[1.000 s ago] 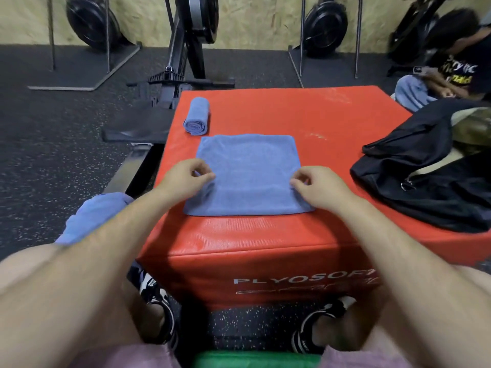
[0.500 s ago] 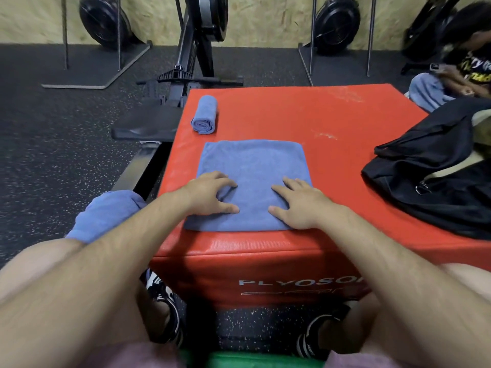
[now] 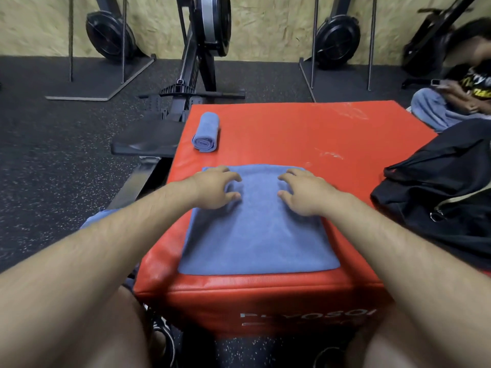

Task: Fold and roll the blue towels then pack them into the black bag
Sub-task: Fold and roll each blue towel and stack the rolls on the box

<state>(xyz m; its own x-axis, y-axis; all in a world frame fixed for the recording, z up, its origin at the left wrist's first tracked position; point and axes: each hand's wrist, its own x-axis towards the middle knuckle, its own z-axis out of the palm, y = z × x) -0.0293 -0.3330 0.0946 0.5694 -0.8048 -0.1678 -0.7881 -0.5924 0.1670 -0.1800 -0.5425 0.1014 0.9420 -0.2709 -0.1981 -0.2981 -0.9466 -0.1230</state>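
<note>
Red padded box (image 3: pixel 292 128): vinyl skin, fine ribbing along the near edge. White lettering (image 3: pixel 308 314) on its front reads roughly "PLYOSO". The end is cut off by my right forearm, and the line below is unreadable.

Folded blue towel (image 3: pixel 257 240): terry, near-square, flat at the box's near edge. My left hand (image 3: pixel 216 189) and right hand (image 3: pixel 303 195) rest on its far end, fingers spread and lightly bent, pressing, gripping nothing.

Rolled blue towel (image 3: pixel 206 131): tight cylinder by the far left edge.

Black bag (image 3: pixel 438 197): limp fabric, slumped on the right.
</note>
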